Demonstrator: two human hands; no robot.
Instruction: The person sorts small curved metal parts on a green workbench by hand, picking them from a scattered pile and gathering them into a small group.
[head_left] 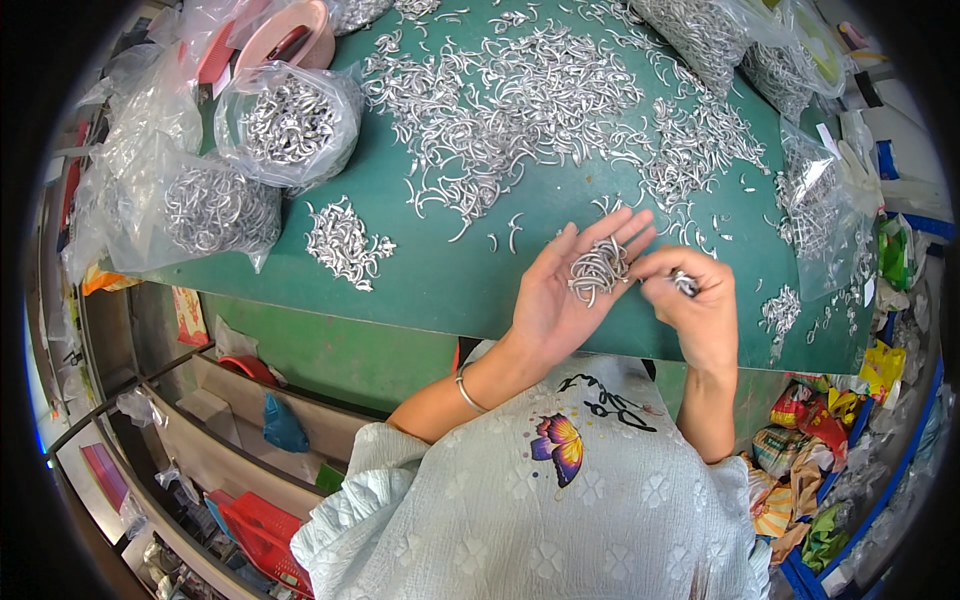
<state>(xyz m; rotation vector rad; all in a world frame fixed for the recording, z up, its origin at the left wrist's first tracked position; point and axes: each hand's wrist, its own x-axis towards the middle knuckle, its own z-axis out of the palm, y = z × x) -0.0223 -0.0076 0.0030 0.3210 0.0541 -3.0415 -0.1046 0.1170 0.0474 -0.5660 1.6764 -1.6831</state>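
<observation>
My left hand (560, 290) is palm up above the near edge of the green table, with its fingers stretched out. Cupped in that palm lies a small heap of curved, silver metal pieces (598, 270), shaped like little hooks or crescents. Just to its right, my right hand (695, 300) is curled, thumb and forefinger together at the left hand's fingers. More silver pieces (684, 283) show inside its curled fingers. Whether a single piece sits in the pinch is too blurred to tell. Beyond both hands, a wide spread of the same pieces (520, 100) covers the table.
A smaller pile (345, 243) lies left, another (780, 312) right. Clear plastic bags of pieces stand at the left (290, 120), far right (700, 45) and right edge (815, 200). A pink basin (315, 45) is at the back left. Shelving (225, 440) stands below the table.
</observation>
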